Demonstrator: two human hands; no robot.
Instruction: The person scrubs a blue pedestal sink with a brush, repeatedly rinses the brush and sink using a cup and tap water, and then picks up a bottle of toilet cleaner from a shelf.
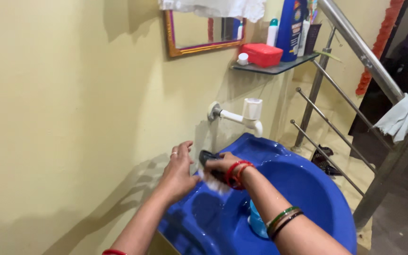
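My right hand (224,164) is closed on a dark scrubbing brush (207,157) with pale bristles, held at the left rim of a blue plastic wash basin (308,189). My left hand (178,167) hovers just left of the brush with its fingers spread; it wears a ring and holds nothing. Red bangles circle my right wrist, green and dark ones sit further up that forearm. A white wall tap (242,115) sticks out above the basin. A small light blue object (257,222) sits in the basin under my right forearm.
A glass shelf (272,68) above holds a red box, a blue bottle and other bottles. A framed mirror (204,35) hangs on the yellow wall. A steel railing (355,45) with a white cloth (404,115) runs along the right.
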